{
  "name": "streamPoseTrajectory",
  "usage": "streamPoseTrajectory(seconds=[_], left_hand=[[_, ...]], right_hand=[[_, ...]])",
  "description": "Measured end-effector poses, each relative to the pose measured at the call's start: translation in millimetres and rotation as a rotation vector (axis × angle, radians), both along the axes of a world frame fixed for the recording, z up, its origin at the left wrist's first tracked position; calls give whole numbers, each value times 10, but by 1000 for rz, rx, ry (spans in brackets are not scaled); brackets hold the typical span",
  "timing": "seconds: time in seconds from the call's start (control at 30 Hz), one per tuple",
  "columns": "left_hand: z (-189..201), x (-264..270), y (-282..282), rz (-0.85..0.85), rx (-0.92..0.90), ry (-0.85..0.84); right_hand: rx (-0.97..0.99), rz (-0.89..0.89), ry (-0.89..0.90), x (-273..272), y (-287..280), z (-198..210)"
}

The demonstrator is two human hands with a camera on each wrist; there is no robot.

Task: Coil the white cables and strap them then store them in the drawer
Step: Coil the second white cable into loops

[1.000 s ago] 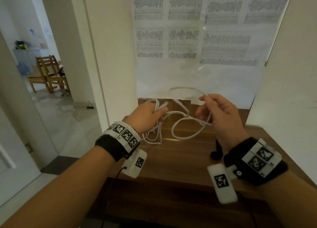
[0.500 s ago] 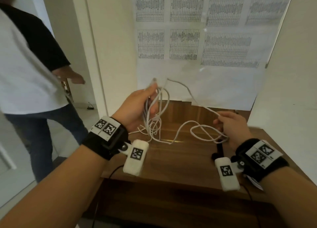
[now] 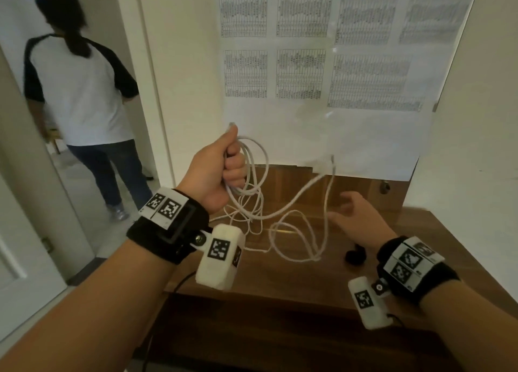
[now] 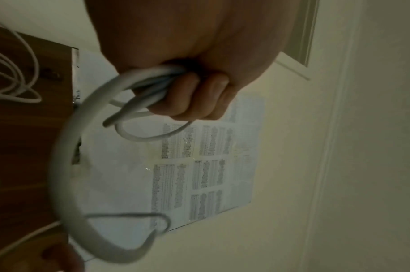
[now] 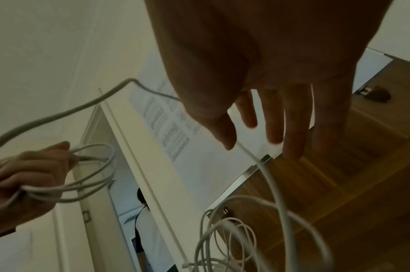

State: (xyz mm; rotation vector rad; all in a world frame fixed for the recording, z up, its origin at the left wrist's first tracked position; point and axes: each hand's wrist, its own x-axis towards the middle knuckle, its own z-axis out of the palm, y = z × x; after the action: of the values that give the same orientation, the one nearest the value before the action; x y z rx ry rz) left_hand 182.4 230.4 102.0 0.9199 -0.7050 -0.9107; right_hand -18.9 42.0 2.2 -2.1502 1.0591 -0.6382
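The left hand (image 3: 215,172), left of centre in the head view, is curled into a fist around several loops of white cable (image 3: 253,175), one cable end poking up past the thumb. From the fist the cable hangs in loose tangled loops toward the wooden desk (image 3: 308,273) at mid-frame. The right hand (image 3: 361,217), right of centre, has its fingers (image 5: 292,128) spread and relaxed, holding nothing, a cable strand passing just beside them. Printed sheets (image 3: 308,63) hang on the wall above. At upper left, a person (image 3: 81,91) stands in a doorway, back turned.
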Motion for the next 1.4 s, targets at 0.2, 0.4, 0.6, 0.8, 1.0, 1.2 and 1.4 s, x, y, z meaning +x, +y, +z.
streamPoseTrajectory(seconds=[0.2, 0.4, 0.6, 0.8, 1.0, 1.2, 1.4], left_hand=[[-21, -115, -67, 21, 17, -59], [60, -60, 0, -138, 41, -103], [120, 52, 124, -400, 144, -232], [-109, -297, 42, -370, 355, -721], [-514, -454, -178, -193, 401, -473], [-480, -515, -168, -551, 150, -72], [-306, -442, -117, -669, -115, 19]], right_hand=[[-331, 182, -478, 35, 294, 233], [-256, 440, 104, -34, 284, 409], [87, 356, -124, -169, 47, 347], [293, 177, -306, -56, 45, 445], [476, 218, -586, 136, 225, 645], [363, 286, -588, 223, 328, 621], [447, 314, -607, 209, 376, 443]])
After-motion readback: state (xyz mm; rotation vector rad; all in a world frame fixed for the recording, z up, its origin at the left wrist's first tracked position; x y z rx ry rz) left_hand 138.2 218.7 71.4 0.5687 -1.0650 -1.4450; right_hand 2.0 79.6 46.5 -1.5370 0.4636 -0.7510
